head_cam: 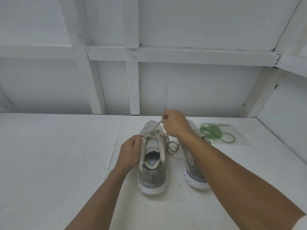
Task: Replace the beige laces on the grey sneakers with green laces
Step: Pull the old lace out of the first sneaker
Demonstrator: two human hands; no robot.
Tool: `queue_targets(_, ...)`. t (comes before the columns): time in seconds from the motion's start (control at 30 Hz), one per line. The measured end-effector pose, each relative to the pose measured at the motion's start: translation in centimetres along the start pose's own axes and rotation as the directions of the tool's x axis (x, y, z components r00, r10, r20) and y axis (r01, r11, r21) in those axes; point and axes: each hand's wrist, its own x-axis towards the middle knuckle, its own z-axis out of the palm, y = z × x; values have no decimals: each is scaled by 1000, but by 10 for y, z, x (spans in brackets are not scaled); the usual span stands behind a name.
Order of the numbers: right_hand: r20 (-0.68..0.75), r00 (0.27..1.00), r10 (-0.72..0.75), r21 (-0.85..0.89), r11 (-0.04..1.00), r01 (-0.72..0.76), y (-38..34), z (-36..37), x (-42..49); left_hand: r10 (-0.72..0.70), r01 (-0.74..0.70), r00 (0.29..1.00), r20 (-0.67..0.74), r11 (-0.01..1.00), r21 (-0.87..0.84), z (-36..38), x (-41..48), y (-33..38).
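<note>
Two grey sneakers stand side by side on the white table, heels toward the near edge and toes pointing at the far wall. All the action is on the left sneaker. The left hand is clamped on its left side up by the eyelets, fingers curled over the edge of the opening. The right hand hangs above the toe end, thumb and fingertips pinching the beige lace. That lace runs taut in a straight line from the upper eyelets up to the pinch. More of it droops in slack loops on the table between the two shoes.

The right sneaker sits just beside those loops, largely hidden under the right forearm, so I can't tell how its lacing looks. Over on the far right, well apart from both hands, the green laces lie in a loose tangle on a clear plastic sheet.
</note>
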Motion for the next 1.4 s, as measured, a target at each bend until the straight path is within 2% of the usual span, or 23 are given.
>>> queue_targets(0.17,-17,1000,21,77,997,-20,8,-1,1,5,-5,1000,5,1000,2,-1,-1,1)
queue_targets(0.5,-197,975,105,193,979,-66,18,-21,8,16,-16,1000,9,1000,14,-2,-1,2)
queue_targets(0.73,-321,930,181,249,963,-102,28,-39,16,12,-12,1000,9,1000,0,-1,0,-1)
queue_targets(0.83,-348,918,189,230,967,-112,29,-46,16,10,-10,1000,6,1000,-4,1,1,-1)
queue_targets(0.97,-215,963,162,143,981,-133,24,-38,7,10,-10,1000,10,1000,-5,1,2,-2)
queue_targets(1.13,78,988,130,-134,984,-118,16,-17,-3,-50,46,996,79,998,48,-5,11,6)
queue_targets(1.23,115,990,78,-219,974,-51,6,-14,-12,-75,63,985,153,995,82,-10,21,20)
queue_targets(1.33,90,996,6,-159,987,8,-4,-13,-23,-22,-15,980,197,984,180,-11,33,36)
queue_targets(1.4,165,986,29,-66,998,-18,-8,-9,-32,2,-61,973,230,966,250,-10,41,44)
